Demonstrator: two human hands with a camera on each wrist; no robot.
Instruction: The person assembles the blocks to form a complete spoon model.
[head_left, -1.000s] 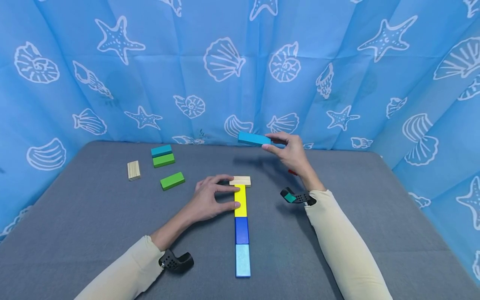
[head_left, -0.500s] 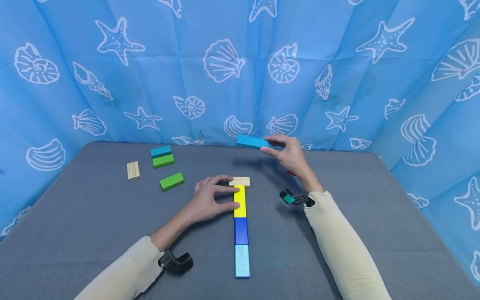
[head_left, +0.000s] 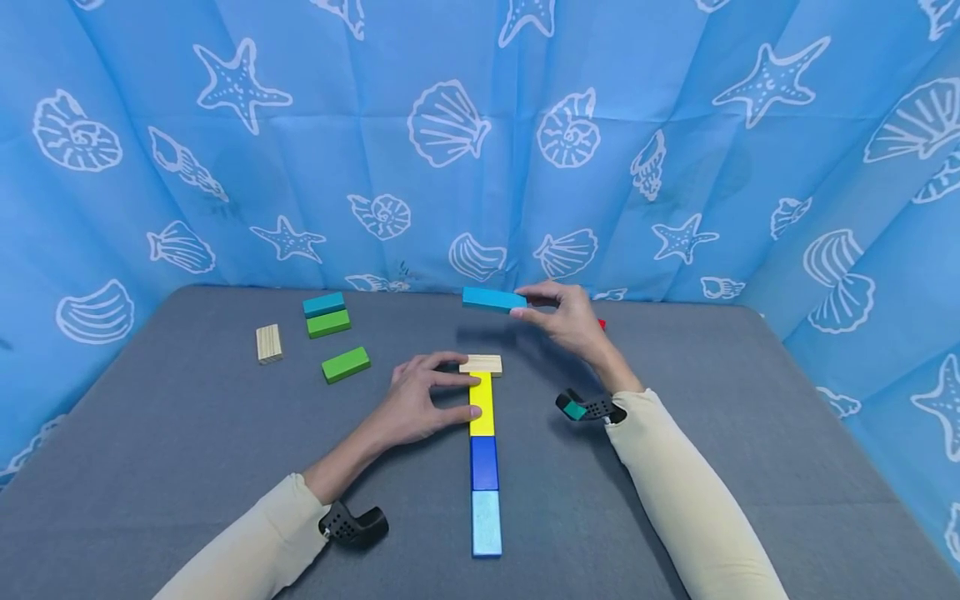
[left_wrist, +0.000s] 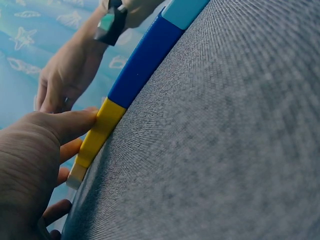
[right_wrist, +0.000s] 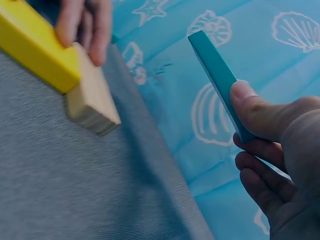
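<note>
My right hand (head_left: 564, 321) pinches one end of a light-blue wooden block (head_left: 491, 298) between thumb and fingers, holding it up above the far part of the table. The right wrist view shows that block (right_wrist: 214, 75) against the curtain, the thumb along its side. My left hand (head_left: 416, 400) rests beside a yellow block (head_left: 482, 417), thumb and index fingertips touching its left edge. Another fingertip is at the plain wood block (head_left: 481, 364) lying crosswise at the yellow one's far end. A dark-blue block (head_left: 484, 463) and a pale-blue block (head_left: 486, 523) continue the row toward me.
At the back left lie a teal block (head_left: 323, 305), a green block (head_left: 328, 323) against it, another green block (head_left: 346, 364) and a plain wood block (head_left: 268, 343). A bit of red (head_left: 602, 324) shows behind my right hand. A shell-patterned curtain (head_left: 480, 167) hangs behind the grey table (head_left: 187, 433).
My right hand has moved a little left and lower with the light-blue block. My left hand and the row of blocks have stayed in place.
</note>
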